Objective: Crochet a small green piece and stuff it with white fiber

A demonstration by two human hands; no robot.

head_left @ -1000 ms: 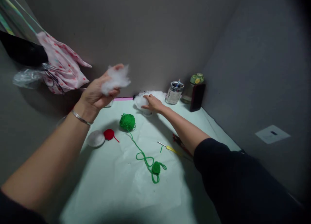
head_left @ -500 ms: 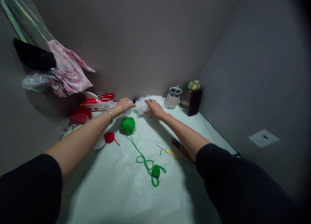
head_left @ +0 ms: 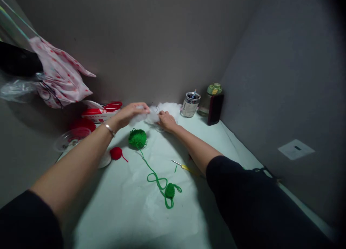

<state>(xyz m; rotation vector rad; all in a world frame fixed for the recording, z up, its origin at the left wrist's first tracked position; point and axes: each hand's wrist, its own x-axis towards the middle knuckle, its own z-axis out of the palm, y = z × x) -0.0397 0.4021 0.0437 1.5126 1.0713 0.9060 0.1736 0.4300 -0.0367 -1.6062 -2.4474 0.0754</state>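
Observation:
White fluffy stuffing (head_left: 169, 107) lies at the back of the table, against the wall. My left hand (head_left: 132, 112) is closed on a wispy tuft of it, a little above the table. Fingers curled, my right hand (head_left: 167, 121) grips the main clump at its near side. In front of my left hand sits a ball of green yarn (head_left: 137, 138). Its strand runs to a small green crocheted piece (head_left: 170, 190) nearer me. A crochet hook with a yellow handle (head_left: 186, 167) lies beside my right forearm, which partly covers it.
A tin can with pens (head_left: 190, 105), a green-lidded bottle (head_left: 213, 89) and an upright dark phone (head_left: 215, 110) stand back right. At left are a small red ball (head_left: 116, 153), a clear plastic container (head_left: 71, 138) and a red-white box (head_left: 98, 114). A pink bag (head_left: 62, 74) hangs above.
My left hand has lifted slightly and moved left, drawing a tuft of stuffing from the clump. My right hand stays on the clump. The view has shifted slightly.

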